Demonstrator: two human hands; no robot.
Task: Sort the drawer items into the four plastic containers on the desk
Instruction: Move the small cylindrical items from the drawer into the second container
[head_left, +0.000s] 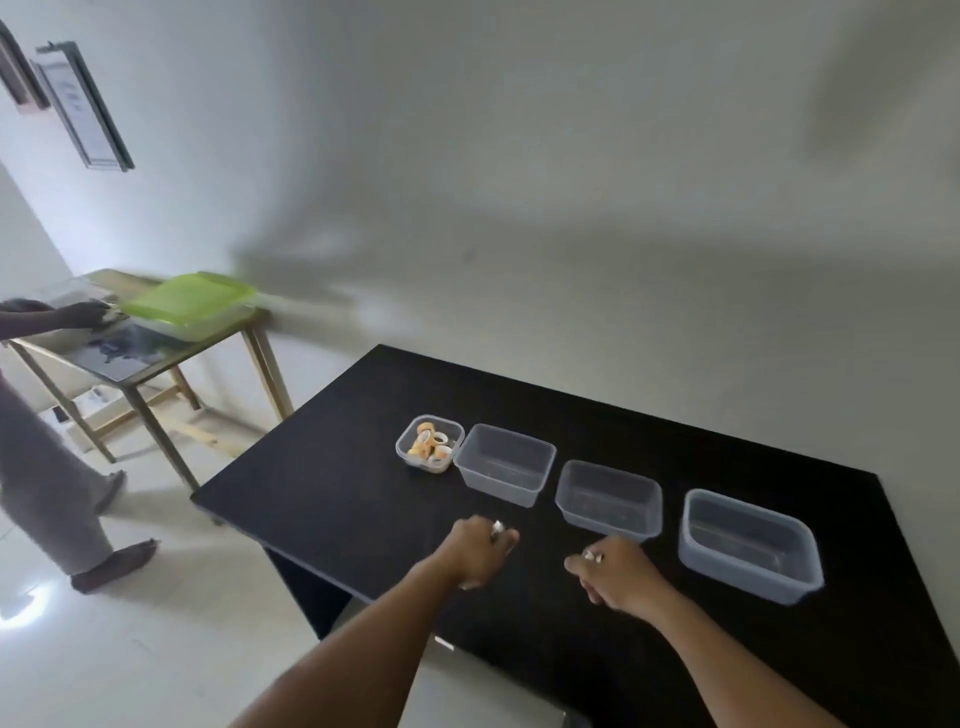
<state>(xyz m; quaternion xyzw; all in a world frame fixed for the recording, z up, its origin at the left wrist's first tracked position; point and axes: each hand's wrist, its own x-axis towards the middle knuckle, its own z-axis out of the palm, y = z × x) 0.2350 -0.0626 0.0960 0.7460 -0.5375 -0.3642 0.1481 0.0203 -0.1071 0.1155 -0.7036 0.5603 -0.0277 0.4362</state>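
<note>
Four clear plastic containers stand in a row on the black desk (322, 499). The small leftmost container (402, 447) holds several tape rolls (432, 446). To its right stand a second container (505, 465), a third container (609, 505) and the largest container (750, 546), with nothing seen inside them. My left hand (480, 548) is closed over the desk in front of the second container, a small whitish item (497, 528) poking out of the fist. My right hand (618, 571) is closed in front of the third container, with a small pale item (592, 556) showing at the knuckles. What these items are is too small to tell.
The open drawer's pale edge (483, 691) shows below the desk's near side between my arms. At the left, another person (57, 467) stands at a wooden side table (156, 364) that carries a green lid (189, 301). A white wall runs behind the desk.
</note>
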